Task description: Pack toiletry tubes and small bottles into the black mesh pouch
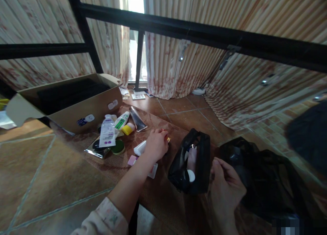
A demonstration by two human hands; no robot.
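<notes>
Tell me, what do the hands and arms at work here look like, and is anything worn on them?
They are a person's bare hands, with no gloves. The left hand leads to a bare wrist and a pale sleeve printed with a small floral pattern, including green leaves. No sleeve shows beside the right hand.
</notes>
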